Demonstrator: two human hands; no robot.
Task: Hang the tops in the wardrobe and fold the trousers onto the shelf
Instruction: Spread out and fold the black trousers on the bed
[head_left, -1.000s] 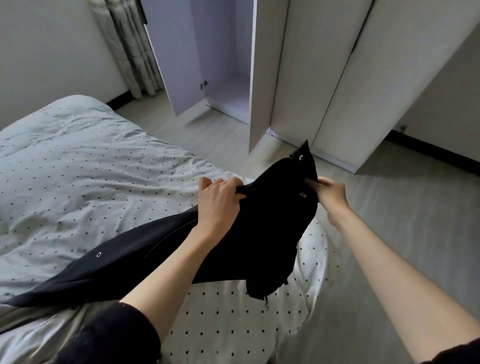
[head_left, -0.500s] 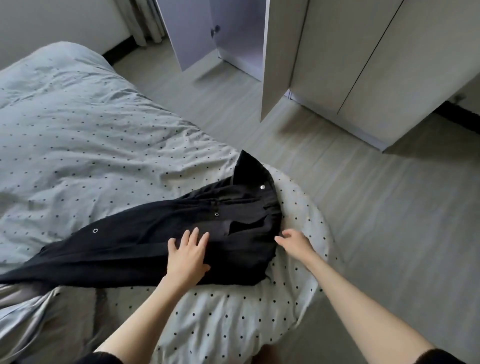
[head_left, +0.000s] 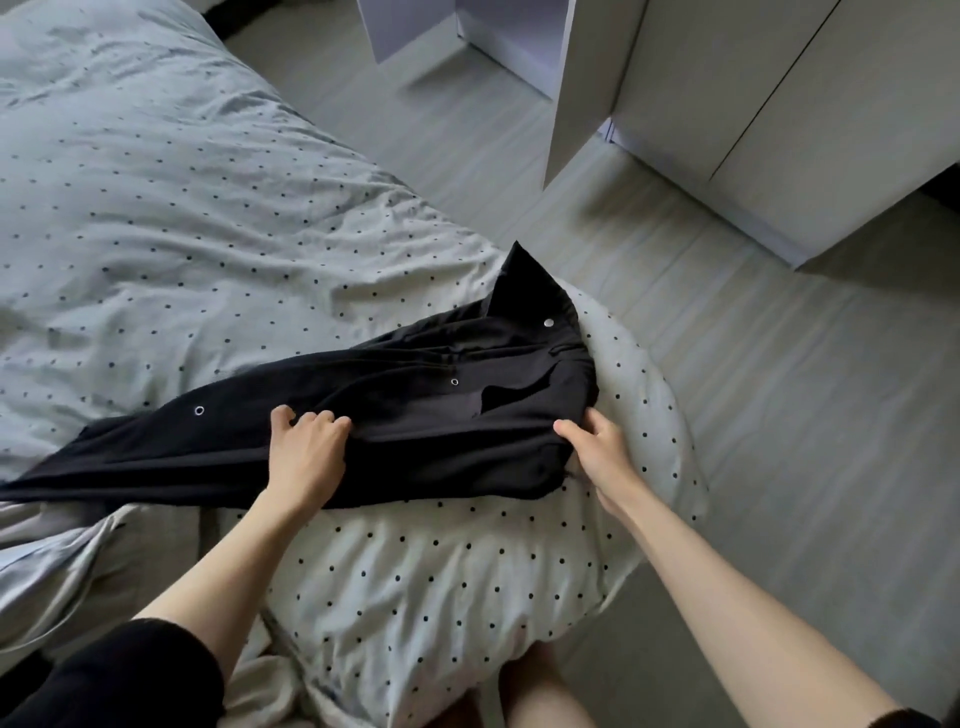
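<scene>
A pair of black trousers (head_left: 415, 410) with metal snaps lies stretched across the corner of the bed, waist end to the right, legs running off to the left. My left hand (head_left: 306, 452) grips the near edge of the fabric at mid-length, fingers curled into it. My right hand (head_left: 597, 447) pinches the near corner of the waist end. The wardrobe (head_left: 727, 114) stands at the top right, one door (head_left: 582, 88) swung open toward the bed.
The bed (head_left: 182, 208) carries a pale dotted duvet, rumpled and hanging over the corner near me. A grey garment (head_left: 62, 561) lies at the lower left under the trouser legs. Pale wood floor (head_left: 805, 415) runs between bed and wardrobe.
The trousers went from held up in the air to lying on the bed. My left hand went from flat on the cloth to gripping it; my right hand took the waist corner.
</scene>
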